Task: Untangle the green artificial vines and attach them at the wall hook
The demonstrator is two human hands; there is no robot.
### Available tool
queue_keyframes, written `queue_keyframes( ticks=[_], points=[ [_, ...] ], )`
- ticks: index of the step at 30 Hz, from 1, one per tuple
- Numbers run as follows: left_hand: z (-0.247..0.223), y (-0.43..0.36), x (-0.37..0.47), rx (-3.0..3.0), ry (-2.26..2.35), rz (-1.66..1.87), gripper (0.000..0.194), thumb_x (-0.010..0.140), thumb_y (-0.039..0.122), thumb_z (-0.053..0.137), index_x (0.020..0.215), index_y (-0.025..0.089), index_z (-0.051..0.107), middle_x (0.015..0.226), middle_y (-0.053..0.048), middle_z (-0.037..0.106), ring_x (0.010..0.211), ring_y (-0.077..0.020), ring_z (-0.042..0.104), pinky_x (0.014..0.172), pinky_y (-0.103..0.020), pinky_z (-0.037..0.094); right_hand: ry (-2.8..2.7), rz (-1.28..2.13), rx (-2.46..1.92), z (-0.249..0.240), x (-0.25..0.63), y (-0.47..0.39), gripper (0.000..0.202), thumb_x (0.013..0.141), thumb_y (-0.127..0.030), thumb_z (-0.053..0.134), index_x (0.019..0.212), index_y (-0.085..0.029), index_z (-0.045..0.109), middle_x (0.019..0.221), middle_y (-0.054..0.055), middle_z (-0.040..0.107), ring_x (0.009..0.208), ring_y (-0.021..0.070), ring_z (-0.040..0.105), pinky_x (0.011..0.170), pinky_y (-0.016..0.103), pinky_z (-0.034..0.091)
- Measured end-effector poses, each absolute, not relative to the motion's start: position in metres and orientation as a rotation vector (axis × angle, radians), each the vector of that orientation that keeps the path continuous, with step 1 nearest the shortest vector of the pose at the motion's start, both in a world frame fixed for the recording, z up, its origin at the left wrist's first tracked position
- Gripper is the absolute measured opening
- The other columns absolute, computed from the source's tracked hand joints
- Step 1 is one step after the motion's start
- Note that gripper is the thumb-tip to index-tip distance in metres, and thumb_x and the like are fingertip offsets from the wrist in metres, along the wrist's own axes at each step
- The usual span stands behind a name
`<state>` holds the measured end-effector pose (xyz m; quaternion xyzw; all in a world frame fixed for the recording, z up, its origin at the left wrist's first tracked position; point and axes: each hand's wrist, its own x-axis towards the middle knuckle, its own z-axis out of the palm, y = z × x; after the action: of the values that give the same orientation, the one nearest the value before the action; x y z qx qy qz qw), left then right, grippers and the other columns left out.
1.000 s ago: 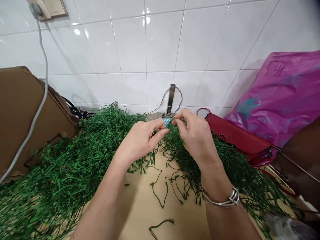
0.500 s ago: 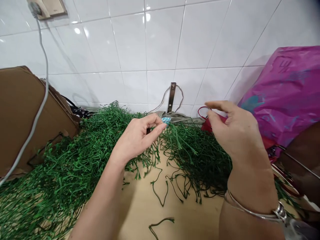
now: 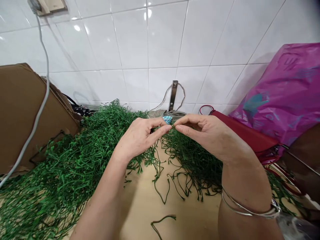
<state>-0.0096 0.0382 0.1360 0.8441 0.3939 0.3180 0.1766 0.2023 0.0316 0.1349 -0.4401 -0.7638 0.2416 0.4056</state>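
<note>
My left hand (image 3: 142, 138) is closed in a pinch, thumb against forefinger, with what looks like the end of a thin green cord (image 3: 173, 126) at its tips. Just to the right, almost touching them, my right hand (image 3: 202, 133) pinches too; anything between its fingers is too small to make out. Behind the fingertips lies a small blue-and-white patterned thing (image 3: 167, 119). Short green cords with knotted, frayed ends form a big heap (image 3: 100, 146) on the left and a darker heap (image 3: 197, 160) under my right hand.
Single cords (image 3: 163, 218) lie on the wooden tabletop (image 3: 140, 206). A cardboard box (image 3: 30, 113) and a hanging grey cable (image 3: 41, 113) are at the left. On the right are a red bag (image 3: 240, 133) and a purple plastic bag (image 3: 292, 90). A tiled wall (image 3: 165, 36) with a metal bracket (image 3: 173, 95) stands behind.
My right hand has moved left and slightly down, its fingers closing from apart to a pinch beside my left fingertips. The red bag shows more. My left hand has hardly moved.
</note>
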Motion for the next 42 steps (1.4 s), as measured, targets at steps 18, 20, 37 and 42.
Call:
queue_keyframes(
  ticks=[18,20,37,42],
  points=[
    [0.135,0.038,-0.005,2.489,1.187,0.865,0.033,0.101,0.038,0.049,0.084,0.019,0.071,0.066,0.003,0.059,0.059,-0.0096,0.041,0.061,-0.025,0.032,-1.926,0.363,-1.254,0.127,0.192,0.032,0.017,0.086,-0.021,0.057,0.091,-0.020,0.073,0.090,0.004,0.077,0.082,0.0178,0.068,0.075,0.030,0.052],
    [0.135,0.039,-0.005,2.503,1.178,0.866,0.034,0.102,0.040,0.047,0.088,0.020,0.071,0.067,0.003,0.058,0.059,-0.0098,0.041,0.061,-0.026,0.032,-1.940,0.306,-1.241,0.127,0.193,0.033,0.019,0.090,-0.023,0.054,0.091,-0.021,0.073,0.088,0.003,0.077,0.079,0.0177,0.067,0.073,0.030,0.050],
    [0.130,0.040,0.000,2.538,1.344,0.926,0.037,0.102,0.040,0.045,0.080,0.019,0.065,0.060,0.004,0.049,0.056,-0.0107,0.038,0.058,-0.025,0.030,-1.739,0.813,-1.066,0.115,0.198,0.055,0.018,0.084,-0.037,0.066,0.087,-0.020,0.072,0.084,0.003,0.076,0.078,0.0176,0.067,0.074,0.031,0.053],
    [0.133,0.041,-0.010,2.464,1.153,0.968,0.038,0.102,0.041,0.045,0.084,0.018,0.070,0.068,0.003,0.057,0.061,-0.0096,0.042,0.062,-0.024,0.035,-1.634,1.053,-1.017,0.120,0.217,0.050,0.028,0.078,-0.044,0.075,0.093,-0.020,0.077,0.089,0.005,0.078,0.086,0.0181,0.071,0.084,0.034,0.056]
  ],
)
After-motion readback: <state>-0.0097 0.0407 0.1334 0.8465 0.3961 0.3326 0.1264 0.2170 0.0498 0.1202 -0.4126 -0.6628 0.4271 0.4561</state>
